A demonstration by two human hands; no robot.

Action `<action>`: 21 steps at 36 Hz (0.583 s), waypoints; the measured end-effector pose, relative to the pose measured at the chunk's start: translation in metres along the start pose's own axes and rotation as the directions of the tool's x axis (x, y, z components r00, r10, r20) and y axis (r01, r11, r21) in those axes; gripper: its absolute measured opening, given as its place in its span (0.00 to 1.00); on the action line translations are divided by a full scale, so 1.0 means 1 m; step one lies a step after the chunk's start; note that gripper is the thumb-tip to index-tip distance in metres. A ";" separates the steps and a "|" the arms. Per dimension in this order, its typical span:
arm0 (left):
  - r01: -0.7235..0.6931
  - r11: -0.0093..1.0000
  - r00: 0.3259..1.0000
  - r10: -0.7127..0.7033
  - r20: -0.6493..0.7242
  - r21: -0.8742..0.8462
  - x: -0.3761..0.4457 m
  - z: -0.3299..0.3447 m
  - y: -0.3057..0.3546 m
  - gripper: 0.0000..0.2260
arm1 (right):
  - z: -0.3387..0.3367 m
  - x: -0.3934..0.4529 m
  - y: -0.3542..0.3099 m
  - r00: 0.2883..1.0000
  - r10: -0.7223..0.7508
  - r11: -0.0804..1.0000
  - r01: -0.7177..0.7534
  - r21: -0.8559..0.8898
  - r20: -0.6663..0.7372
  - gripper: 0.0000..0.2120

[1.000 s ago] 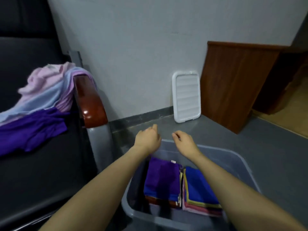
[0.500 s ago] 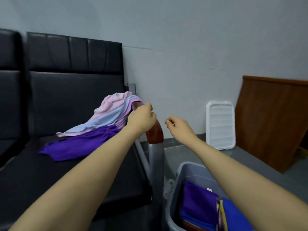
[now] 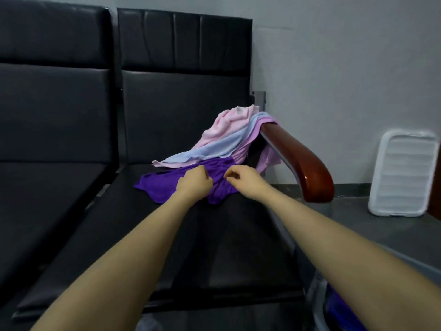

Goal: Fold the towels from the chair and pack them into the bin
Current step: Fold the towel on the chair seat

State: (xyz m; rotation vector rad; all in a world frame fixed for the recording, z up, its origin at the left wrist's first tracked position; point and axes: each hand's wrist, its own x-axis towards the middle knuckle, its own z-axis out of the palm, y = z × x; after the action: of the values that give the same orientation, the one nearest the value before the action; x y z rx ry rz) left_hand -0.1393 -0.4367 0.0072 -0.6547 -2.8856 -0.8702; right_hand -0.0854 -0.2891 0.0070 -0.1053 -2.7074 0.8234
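Towels — a loose heap on the black chair point(image 3: 238, 235) seat: a purple towel point(image 3: 162, 185) spread flat in front; a pale blue towel point(image 3: 224, 145) and a pink towel point(image 3: 226, 123) draped up over the wooden armrest point(image 3: 303, 161). Left hand point(image 3: 194, 183) and right hand point(image 3: 245, 181) both lie over the purple towel, fingers curled down toward the cloth; whether either has pinched it cannot be told. The grey bin point(image 3: 319, 304) shows only at the lower right corner, beside the chair; a white slatted lid point(image 3: 405, 173) leans against the wall.
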 end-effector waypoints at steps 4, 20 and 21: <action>0.026 0.990 0.997 -0.035 0.063 0.142 0.005 0.017 -0.028 0.12 | 0.038 0.008 0.011 0.994 0.038 0.999 -0.036 -0.023 0.102 0.09; -0.061 0.965 0.997 0.068 -0.020 0.257 0.011 0.047 -0.069 0.07 | 0.084 0.005 0.037 0.997 -0.048 0.990 0.039 -0.133 -0.068 0.01; -0.045 0.972 0.997 0.058 -0.049 0.232 0.010 0.046 -0.068 0.07 | 0.081 0.005 0.034 0.992 -0.037 0.997 0.028 -0.075 -0.118 0.01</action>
State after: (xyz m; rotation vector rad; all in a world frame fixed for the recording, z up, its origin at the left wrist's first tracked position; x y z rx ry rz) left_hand -0.1738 -0.4588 -0.0645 -0.6664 -2.8444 -0.5260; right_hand -0.1160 -0.3027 -0.0745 -0.1226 -2.6200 0.6863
